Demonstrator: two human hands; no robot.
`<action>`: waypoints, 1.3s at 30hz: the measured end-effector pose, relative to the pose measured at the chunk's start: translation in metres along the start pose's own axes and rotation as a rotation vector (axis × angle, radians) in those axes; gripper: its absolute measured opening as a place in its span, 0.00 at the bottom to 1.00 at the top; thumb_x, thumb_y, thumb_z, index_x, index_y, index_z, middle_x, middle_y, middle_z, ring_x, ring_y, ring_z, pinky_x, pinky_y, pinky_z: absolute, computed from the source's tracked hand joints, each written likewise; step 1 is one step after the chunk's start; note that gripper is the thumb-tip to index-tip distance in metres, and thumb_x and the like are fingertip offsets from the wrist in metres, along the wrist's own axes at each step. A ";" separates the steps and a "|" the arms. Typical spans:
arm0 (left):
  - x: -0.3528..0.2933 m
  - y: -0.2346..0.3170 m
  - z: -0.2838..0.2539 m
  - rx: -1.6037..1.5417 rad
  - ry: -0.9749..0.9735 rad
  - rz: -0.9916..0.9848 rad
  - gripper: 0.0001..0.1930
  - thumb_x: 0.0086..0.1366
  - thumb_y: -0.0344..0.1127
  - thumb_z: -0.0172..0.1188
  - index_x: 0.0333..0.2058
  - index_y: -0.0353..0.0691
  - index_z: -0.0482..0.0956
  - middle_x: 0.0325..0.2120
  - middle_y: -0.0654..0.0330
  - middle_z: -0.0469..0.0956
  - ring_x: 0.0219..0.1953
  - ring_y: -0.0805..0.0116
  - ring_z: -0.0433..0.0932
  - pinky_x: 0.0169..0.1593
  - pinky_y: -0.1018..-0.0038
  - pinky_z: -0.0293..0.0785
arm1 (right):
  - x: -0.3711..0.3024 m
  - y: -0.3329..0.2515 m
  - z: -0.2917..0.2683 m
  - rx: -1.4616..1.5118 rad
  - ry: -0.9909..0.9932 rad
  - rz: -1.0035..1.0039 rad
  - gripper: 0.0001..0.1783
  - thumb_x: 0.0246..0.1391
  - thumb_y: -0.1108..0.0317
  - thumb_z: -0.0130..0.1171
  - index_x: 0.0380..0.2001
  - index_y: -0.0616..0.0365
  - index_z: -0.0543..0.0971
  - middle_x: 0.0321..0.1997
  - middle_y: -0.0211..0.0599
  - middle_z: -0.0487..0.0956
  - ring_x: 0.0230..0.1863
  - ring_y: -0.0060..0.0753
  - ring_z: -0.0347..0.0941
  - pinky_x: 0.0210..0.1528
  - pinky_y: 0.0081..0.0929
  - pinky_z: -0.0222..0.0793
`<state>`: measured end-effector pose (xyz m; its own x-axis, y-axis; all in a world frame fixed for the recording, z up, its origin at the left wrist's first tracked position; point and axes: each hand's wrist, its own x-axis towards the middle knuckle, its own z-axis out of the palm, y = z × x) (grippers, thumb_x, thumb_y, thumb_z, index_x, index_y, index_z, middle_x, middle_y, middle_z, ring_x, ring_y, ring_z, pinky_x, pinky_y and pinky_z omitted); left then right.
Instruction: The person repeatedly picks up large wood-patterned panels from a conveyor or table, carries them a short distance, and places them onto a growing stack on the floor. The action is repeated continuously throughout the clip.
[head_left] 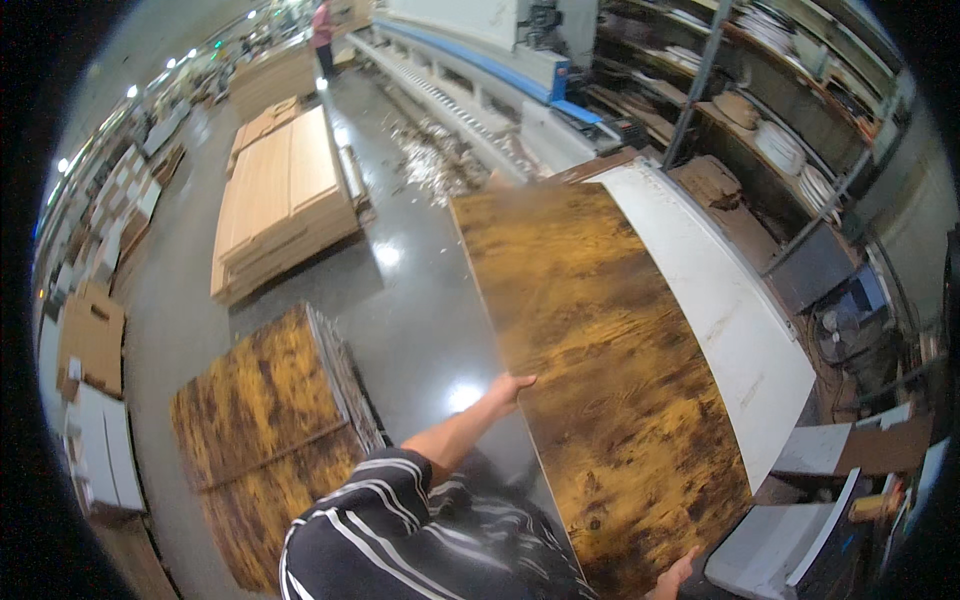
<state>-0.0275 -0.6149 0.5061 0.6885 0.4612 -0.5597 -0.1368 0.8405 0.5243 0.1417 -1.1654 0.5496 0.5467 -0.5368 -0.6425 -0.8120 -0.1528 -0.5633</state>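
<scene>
A long, dark brown and amber wood-grain board [610, 370] slants across the middle, overlapping a white table [690, 270] on its right. My left hand [512, 388] grips the board's left edge, thumb on top and the other fingers hidden beneath. At the near right end, my right hand [675, 577] holds the board's edge; only part of that hand shows. To my left lies a low stack of panels [260, 400] in the same wood-grain finish.
Farther left, pale wood boards [285, 170] are piled on the floor. A long machine with a roller track [440, 90] stands ahead. Loaded shelves [750, 120] line the right, with a grey-white chair [775, 545] nearby. Another person [322, 38] stands far off.
</scene>
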 end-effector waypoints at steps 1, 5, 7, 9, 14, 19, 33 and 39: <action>-0.011 0.000 0.005 0.009 0.028 0.035 0.19 0.57 0.26 0.59 0.47 0.31 0.68 0.46 0.52 0.72 0.45 0.56 0.73 0.48 0.57 0.71 | 0.004 -0.003 0.002 -0.031 0.016 -0.008 0.40 0.55 0.38 0.43 0.61 0.57 0.56 0.51 0.41 0.67 0.47 0.42 0.67 0.44 0.41 0.65; -0.046 -0.002 0.007 -0.033 -0.007 0.086 0.16 0.56 0.21 0.57 0.46 0.33 0.70 0.43 0.53 0.73 0.43 0.60 0.74 0.46 0.60 0.73 | 0.007 -0.009 0.011 -0.101 0.064 -0.010 0.40 0.56 0.39 0.43 0.61 0.58 0.56 0.53 0.41 0.66 0.49 0.43 0.65 0.47 0.43 0.63; -0.064 -0.005 0.002 0.031 0.032 0.152 0.19 0.55 0.20 0.57 0.47 0.34 0.70 0.44 0.54 0.74 0.43 0.62 0.75 0.48 0.65 0.71 | 0.006 -0.013 0.017 -0.133 0.079 -0.017 0.40 0.56 0.39 0.43 0.61 0.59 0.57 0.55 0.41 0.65 0.51 0.43 0.64 0.49 0.44 0.62; -0.085 -0.002 -0.009 -0.011 -0.018 0.214 0.19 0.55 0.19 0.56 0.47 0.33 0.71 0.44 0.55 0.74 0.43 0.62 0.75 0.48 0.66 0.71 | 0.004 -0.020 0.023 -0.159 0.091 -0.036 0.40 0.56 0.39 0.43 0.61 0.59 0.57 0.56 0.41 0.64 0.52 0.43 0.63 0.50 0.45 0.61; -0.147 0.026 -0.025 -0.148 0.102 0.287 0.14 0.54 0.19 0.57 0.42 0.33 0.73 0.39 0.56 0.77 0.41 0.64 0.76 0.45 0.70 0.73 | -0.005 -0.060 0.055 -0.230 0.085 -0.121 0.39 0.56 0.40 0.42 0.61 0.60 0.57 0.59 0.40 0.62 0.56 0.43 0.61 0.53 0.47 0.58; -0.199 0.038 -0.070 -0.288 0.198 0.437 0.12 0.54 0.22 0.58 0.38 0.32 0.73 0.34 0.55 0.76 0.38 0.64 0.77 0.41 0.67 0.74 | -0.028 -0.126 0.129 -0.335 0.038 -0.263 0.39 0.57 0.41 0.42 0.61 0.61 0.57 0.63 0.40 0.60 0.60 0.43 0.59 0.57 0.50 0.55; -0.245 0.008 -0.280 -1.030 0.475 0.568 0.16 0.55 0.24 0.55 0.43 0.26 0.68 0.42 0.46 0.73 0.45 0.52 0.73 0.53 0.57 0.65 | -0.300 -0.189 0.447 -0.514 -0.524 -1.095 0.27 0.52 0.48 0.52 0.24 0.68 0.74 0.24 0.37 0.73 0.23 0.35 0.68 0.25 0.39 0.63; -0.285 0.050 -0.303 -1.279 0.772 0.553 0.24 0.56 0.27 0.58 0.51 0.29 0.63 0.55 0.45 0.62 0.56 0.51 0.62 0.57 0.53 0.58 | -0.413 -0.137 0.540 -0.734 -0.767 -1.087 0.18 0.47 0.55 0.55 0.16 0.60 0.72 0.18 0.29 0.68 0.18 0.27 0.61 0.20 0.31 0.55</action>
<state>-0.4461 -0.6182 0.4971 -0.1028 0.4698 -0.8768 -0.9918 0.0192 0.1266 0.1368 -0.4743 0.6115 0.7117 0.6174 -0.3351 0.2504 -0.6686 -0.7002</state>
